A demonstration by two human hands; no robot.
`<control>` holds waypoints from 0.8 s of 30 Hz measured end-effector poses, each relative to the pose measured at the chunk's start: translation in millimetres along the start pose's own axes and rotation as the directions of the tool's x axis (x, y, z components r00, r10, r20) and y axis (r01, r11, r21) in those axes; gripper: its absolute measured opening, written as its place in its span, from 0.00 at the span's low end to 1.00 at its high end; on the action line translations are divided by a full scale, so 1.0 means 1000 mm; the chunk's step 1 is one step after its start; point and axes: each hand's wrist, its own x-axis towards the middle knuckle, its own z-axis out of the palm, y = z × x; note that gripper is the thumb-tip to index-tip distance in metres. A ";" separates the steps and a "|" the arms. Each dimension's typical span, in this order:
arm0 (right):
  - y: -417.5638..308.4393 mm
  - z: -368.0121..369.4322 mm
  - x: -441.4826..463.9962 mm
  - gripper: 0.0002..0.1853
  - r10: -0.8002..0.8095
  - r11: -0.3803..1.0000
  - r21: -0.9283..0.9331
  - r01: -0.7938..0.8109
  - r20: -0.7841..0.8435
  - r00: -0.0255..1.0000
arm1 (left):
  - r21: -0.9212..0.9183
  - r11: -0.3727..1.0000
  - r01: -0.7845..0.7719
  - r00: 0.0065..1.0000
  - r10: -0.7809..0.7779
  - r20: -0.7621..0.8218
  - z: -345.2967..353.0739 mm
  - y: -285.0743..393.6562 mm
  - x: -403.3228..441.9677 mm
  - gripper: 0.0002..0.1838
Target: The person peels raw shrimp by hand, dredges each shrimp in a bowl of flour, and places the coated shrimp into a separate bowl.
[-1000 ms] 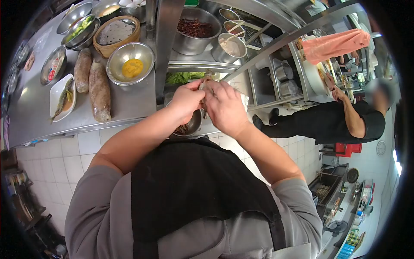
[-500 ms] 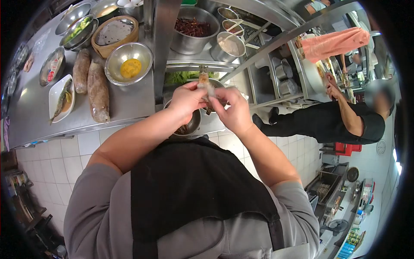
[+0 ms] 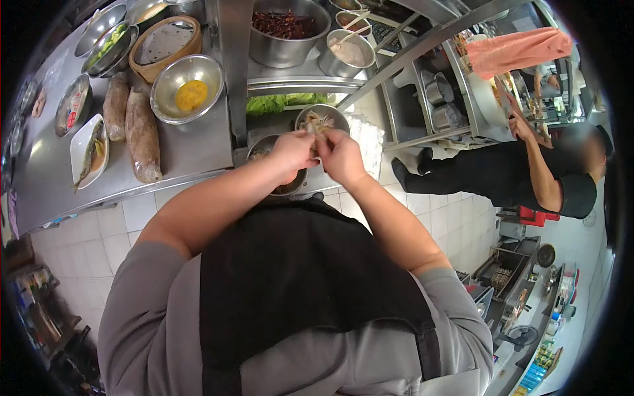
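My left hand (image 3: 295,157) and my right hand (image 3: 341,158) meet in front of me, both closed with fingertips pinched together. Between them is a shrimp (image 3: 316,129), pale and partly hidden by the fingers. Just beyond, a metal bowl (image 3: 342,116) holds pale pieces that look like shrimp shells. Under my left hand and wrist sits a second metal bowl (image 3: 262,144); its contents are mostly covered.
A steel counter (image 3: 195,148) at left carries a bowl of beaten egg (image 3: 191,96), a bamboo steamer (image 3: 165,47), two wrapped rolls (image 3: 142,135) and a fish plate (image 3: 90,153). Dried chilies (image 3: 284,25) fill a pot above. A co-worker in black (image 3: 489,175) stands at right.
Both hands have come lower and closer together, holding the shrimp near the bowls. The shrimp stood up in plain sight before; now fingers cover much of it. The co-worker's arms have shifted.
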 end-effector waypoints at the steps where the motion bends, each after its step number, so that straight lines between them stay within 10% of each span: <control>1: 0.002 -0.001 0.001 0.09 0.107 0.994 0.031 -0.108 0.025 0.994 | 0.121 0.992 0.042 0.998 -0.048 0.051 -0.003 -0.002 0.001 0.22; 3: 0.022 -0.004 0.003 0.11 0.288 0.944 0.133 -0.302 0.117 0.951 | 0.363 0.925 0.110 0.976 -0.169 0.135 -0.012 0.002 0.010 0.23; 5: 0.049 -0.001 0.004 0.14 0.369 0.909 0.134 -0.395 0.185 0.911 | 0.552 0.829 -0.092 0.996 0.088 0.033 -0.030 0.002 0.023 0.23; 9: 0.091 0.017 0.008 0.17 0.333 0.943 -0.004 -0.333 0.066 0.941 | 0.973 0.199 -0.117 0.925 0.380 0.034 -0.065 0.015 0.033 0.18; 14: 0.101 0.019 0.021 0.14 0.226 0.974 0.028 -0.226 0.013 0.974 | 0.948 -0.317 0.001 0.993 0.115 0.037 -0.080 -0.020 0.046 0.11; 17: 0.068 -0.022 0.053 0.12 0.053 0.998 -0.037 -0.056 -0.079 0.995 | 0.786 -0.591 -0.182 0.981 -0.060 0.182 -0.063 -0.021 0.029 0.13; 24: -0.004 -0.084 0.147 0.12 -0.248 0.927 -0.322 0.194 -0.136 0.959 | 0.665 -0.722 -0.191 0.961 0.001 0.277 -0.083 -0.043 0.053 0.11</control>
